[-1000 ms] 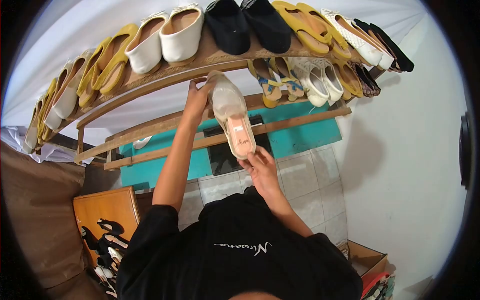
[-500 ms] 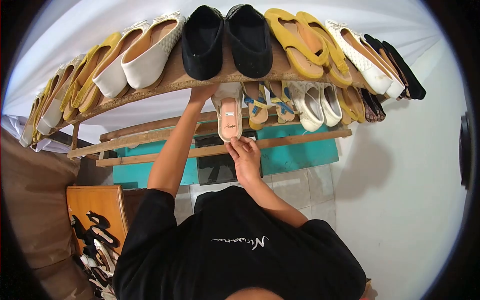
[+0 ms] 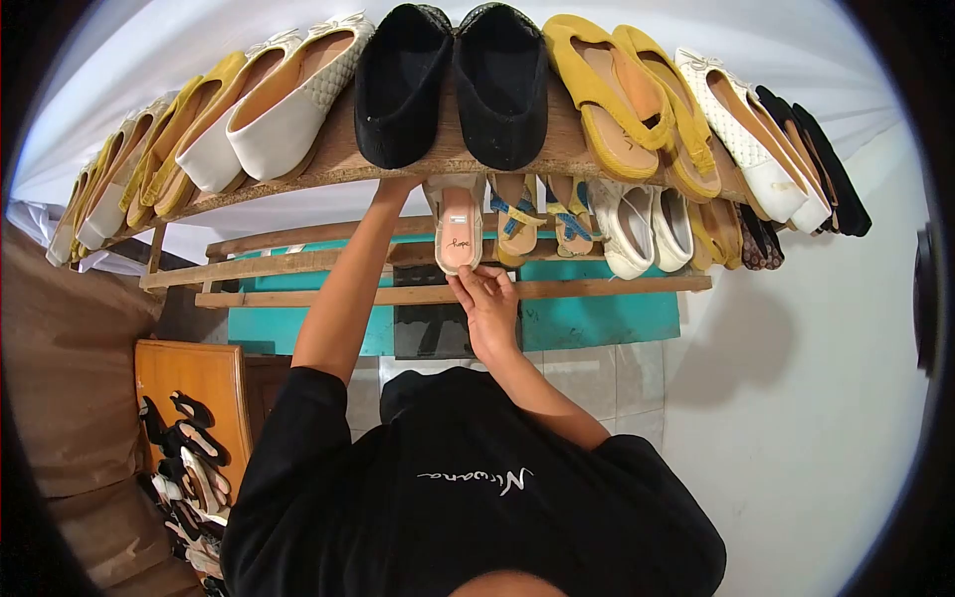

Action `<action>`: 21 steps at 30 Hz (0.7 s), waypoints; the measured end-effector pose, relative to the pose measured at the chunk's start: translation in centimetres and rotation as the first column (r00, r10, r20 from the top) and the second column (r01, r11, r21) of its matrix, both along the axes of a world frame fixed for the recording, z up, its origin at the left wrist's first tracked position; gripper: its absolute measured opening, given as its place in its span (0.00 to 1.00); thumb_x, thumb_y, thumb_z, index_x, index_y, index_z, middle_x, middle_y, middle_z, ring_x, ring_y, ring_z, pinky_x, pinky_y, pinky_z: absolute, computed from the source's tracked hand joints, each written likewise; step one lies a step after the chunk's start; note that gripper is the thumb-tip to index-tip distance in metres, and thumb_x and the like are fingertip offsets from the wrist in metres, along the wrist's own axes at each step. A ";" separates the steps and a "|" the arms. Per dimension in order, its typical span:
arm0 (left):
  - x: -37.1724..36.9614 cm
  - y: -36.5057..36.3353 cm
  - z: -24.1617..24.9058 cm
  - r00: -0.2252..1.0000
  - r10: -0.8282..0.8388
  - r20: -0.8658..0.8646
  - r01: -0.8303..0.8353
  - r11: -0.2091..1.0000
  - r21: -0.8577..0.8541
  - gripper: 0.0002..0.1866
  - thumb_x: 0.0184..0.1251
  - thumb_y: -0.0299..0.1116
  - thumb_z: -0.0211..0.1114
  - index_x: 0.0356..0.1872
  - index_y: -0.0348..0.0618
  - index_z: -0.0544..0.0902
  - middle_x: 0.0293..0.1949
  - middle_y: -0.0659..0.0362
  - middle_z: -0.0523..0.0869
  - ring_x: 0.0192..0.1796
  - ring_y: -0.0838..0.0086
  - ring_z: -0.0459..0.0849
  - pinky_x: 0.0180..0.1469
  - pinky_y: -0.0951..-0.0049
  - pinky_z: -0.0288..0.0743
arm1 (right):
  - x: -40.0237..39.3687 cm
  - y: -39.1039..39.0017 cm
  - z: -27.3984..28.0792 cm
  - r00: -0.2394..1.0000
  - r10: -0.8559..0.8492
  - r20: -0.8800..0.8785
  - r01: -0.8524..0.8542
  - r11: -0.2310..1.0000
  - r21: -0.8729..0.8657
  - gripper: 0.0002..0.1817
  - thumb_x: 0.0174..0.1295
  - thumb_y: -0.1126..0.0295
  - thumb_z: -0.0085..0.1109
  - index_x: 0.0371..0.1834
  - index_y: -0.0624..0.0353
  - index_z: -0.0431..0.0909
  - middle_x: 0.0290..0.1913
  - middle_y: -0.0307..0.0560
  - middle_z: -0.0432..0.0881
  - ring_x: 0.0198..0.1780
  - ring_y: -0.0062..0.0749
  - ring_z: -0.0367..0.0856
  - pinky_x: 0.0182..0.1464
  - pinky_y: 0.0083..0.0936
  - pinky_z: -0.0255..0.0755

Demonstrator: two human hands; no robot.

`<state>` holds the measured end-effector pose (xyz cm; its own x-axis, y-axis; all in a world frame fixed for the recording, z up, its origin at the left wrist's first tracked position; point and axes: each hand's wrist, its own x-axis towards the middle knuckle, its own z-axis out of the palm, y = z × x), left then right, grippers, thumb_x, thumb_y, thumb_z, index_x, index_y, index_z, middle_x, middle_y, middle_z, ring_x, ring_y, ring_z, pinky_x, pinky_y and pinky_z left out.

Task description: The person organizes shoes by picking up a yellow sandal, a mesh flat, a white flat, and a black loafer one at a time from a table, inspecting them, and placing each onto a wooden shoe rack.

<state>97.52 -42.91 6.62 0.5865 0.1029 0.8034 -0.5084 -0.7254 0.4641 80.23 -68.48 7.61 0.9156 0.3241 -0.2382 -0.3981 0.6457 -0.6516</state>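
Observation:
A light sandal with a pink insole [image 3: 459,231] points its heel toward me, just under the upper shelf board. At that heel my right hand [image 3: 486,303] pinches the edge between thumb and fingers. My left hand [image 3: 400,183] reaches beneath the upper shelf beside the sandal's front; its fingers are hidden by the board. Directly above sit two black shoes [image 3: 402,95]. Right of the held sandal is a pair of sandals with blue and yellow straps [image 3: 515,217], then white shoes [image 3: 627,229].
The wooden upper shelf [image 3: 338,159] carries white flats [image 3: 274,144] and yellow sandals [image 3: 622,144]. Wooden rails [image 3: 418,296] cross below, over teal panels [image 3: 597,323]. Lower left, several shoes lie by an orange-brown wooden board [image 3: 214,373]. A white wall [image 3: 796,418] stands at right.
The view has shifted slightly, and the shelf shoes look larger and nearer. The held sandal has moved slightly up and farther under the shelf, with my right hand still at its heel.

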 end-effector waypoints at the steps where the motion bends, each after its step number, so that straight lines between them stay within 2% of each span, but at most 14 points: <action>1: -0.2 -0.1 0.0 1.000 0.028 -0.011 -0.028 1.000 0.008 0.36 0.70 0.43 0.73 0.76 0.45 0.74 0.78 0.49 0.71 0.82 0.57 0.64 0.85 0.58 0.50 | 0.1 -0.2 -0.1 1.000 0.018 -0.005 -0.018 1.000 -0.008 0.12 0.70 0.76 0.70 0.48 0.63 0.74 0.50 0.45 0.81 0.53 0.34 0.87 0.62 0.30 0.86; 3: -0.9 -0.3 -0.4 0.998 0.059 -0.028 -0.059 0.998 0.014 0.35 0.70 0.43 0.73 0.76 0.44 0.74 0.78 0.49 0.71 0.82 0.56 0.63 0.85 0.58 0.49 | 0.1 -0.3 0.0 0.999 0.039 -0.016 -0.039 0.999 -0.018 0.13 0.70 0.75 0.70 0.49 0.62 0.73 0.49 0.45 0.81 0.53 0.34 0.87 0.62 0.30 0.86; 5: -2.4 -1.3 1.0 0.978 0.178 -0.107 -0.177 0.984 0.017 0.33 0.69 0.44 0.72 0.71 0.40 0.77 0.76 0.48 0.73 0.80 0.52 0.68 0.83 0.56 0.56 | 0.2 -0.5 0.7 0.998 0.051 0.045 -0.047 0.995 -0.085 0.16 0.70 0.75 0.70 0.51 0.60 0.70 0.49 0.45 0.80 0.51 0.32 0.87 0.59 0.28 0.86; 6: -3.6 -1.4 1.0 0.977 0.181 -0.110 -0.181 0.983 0.016 0.33 0.69 0.44 0.72 0.71 0.40 0.77 0.76 0.48 0.73 0.80 0.52 0.68 0.83 0.56 0.56 | 0.1 -0.8 0.7 0.998 0.054 0.042 -0.050 0.995 -0.087 0.16 0.70 0.75 0.70 0.51 0.60 0.70 0.49 0.45 0.80 0.51 0.32 0.87 0.59 0.28 0.86; 8: -8.0 -2.4 2.5 0.815 0.291 -0.501 -0.253 0.957 0.145 0.32 0.76 0.39 0.68 0.76 0.38 0.69 0.75 0.44 0.73 0.79 0.55 0.68 0.81 0.57 0.57 | -0.4 -1.6 0.5 0.986 0.143 0.084 -0.123 0.970 -0.209 0.17 0.71 0.75 0.67 0.52 0.56 0.66 0.51 0.44 0.80 0.50 0.34 0.88 0.56 0.31 0.82; 9: -10.2 -4.5 4.4 0.889 0.132 -0.438 -0.248 0.944 -0.219 0.28 0.75 0.34 0.68 0.72 0.37 0.72 0.72 0.45 0.76 0.76 0.58 0.72 0.76 0.59 0.65 | -0.6 -1.9 0.3 0.985 0.152 0.081 -0.132 0.969 -0.211 0.17 0.71 0.75 0.67 0.52 0.56 0.66 0.51 0.44 0.80 0.50 0.34 0.88 0.56 0.31 0.82; 10: -12.3 -6.9 6.2 0.950 0.009 -0.312 -0.190 0.811 -0.553 0.24 0.75 0.29 0.69 0.67 0.37 0.75 0.70 0.45 0.79 0.73 0.61 0.76 0.71 0.61 0.73 | -0.9 -2.1 0.0 0.977 0.194 0.086 -0.171 0.960 -0.222 0.18 0.70 0.76 0.67 0.52 0.57 0.65 0.49 0.46 0.80 0.46 0.32 0.87 0.51 0.28 0.82; 12: -16.5 -9.2 7.0 0.968 0.132 -0.215 -0.241 0.734 -0.635 0.19 0.68 0.21 0.72 0.58 0.35 0.80 0.65 0.48 0.77 0.64 0.64 0.83 0.65 0.63 0.80 | -1.6 -2.2 -0.4 0.958 0.266 0.104 -0.234 0.940 -0.250 0.16 0.69 0.79 0.65 0.50 0.59 0.66 0.45 0.47 0.80 0.40 0.29 0.86 0.45 0.25 0.80; 13: -18.4 -10.1 6.6 0.963 0.144 -0.226 -0.258 0.728 -0.635 0.19 0.68 0.21 0.72 0.58 0.35 0.80 0.65 0.48 0.77 0.64 0.64 0.83 0.65 0.63 0.80 | -1.8 -2.2 -0.7 0.956 0.279 0.093 -0.249 0.935 -0.251 0.16 0.69 0.79 0.65 0.50 0.59 0.66 0.45 0.47 0.80 0.40 0.29 0.86 0.45 0.25 0.80; 15: -22.2 -11.7 5.9 0.951 0.277 -0.141 -0.302 0.719 -0.626 0.18 0.68 0.21 0.72 0.57 0.37 0.79 0.64 0.52 0.74 0.62 0.68 0.82 0.62 0.66 0.80 | -2.4 -1.9 -1.2 0.889 0.421 0.178 -0.343 0.872 -0.350 0.12 0.68 0.81 0.60 0.49 0.61 0.68 0.44 0.46 0.80 0.39 0.29 0.86 0.46 0.26 0.80; 16: -24.0 -12.4 5.4 0.944 0.293 -0.150 -0.321 0.711 -0.626 0.18 0.68 0.21 0.72 0.57 0.37 0.79 0.64 0.52 0.74 0.62 0.68 0.82 0.62 0.66 0.80 | -2.7 -1.6 -1.3 0.848 0.485 0.213 -0.405 0.853 -0.331 0.10 0.67 0.81 0.56 0.48 0.62 0.69 0.43 0.45 0.81 0.40 0.28 0.86 0.46 0.26 0.80; 19: -28.6 -14.1 3.2 0.889 0.378 -0.258 -0.446 0.594 -0.669 0.15 0.69 0.19 0.71 0.54 0.39 0.80 0.66 0.54 0.73 0.56 0.73 0.81 0.56 0.70 0.80 | -3.9 -0.2 -1.7 0.746 0.612 0.260 -0.538 0.786 -0.305 0.09 0.69 0.81 0.55 0.50 0.61 0.69 0.44 0.45 0.81 0.40 0.28 0.87 0.46 0.26 0.80; 21: -31.5 -14.5 2.2 0.888 0.361 -0.286 -0.450 0.542 -0.710 0.14 0.69 0.19 0.70 0.52 0.39 0.80 0.66 0.54 0.73 0.56 0.73 0.81 0.56 0.70 0.80 | -5.0 0.8 -1.2 0.707 0.674 0.214 -0.616 0.736 -0.281 0.08 0.72 0.79 0.55 0.51 0.61 0.69 0.45 0.46 0.82 0.41 0.28 0.87 0.46 0.25 0.79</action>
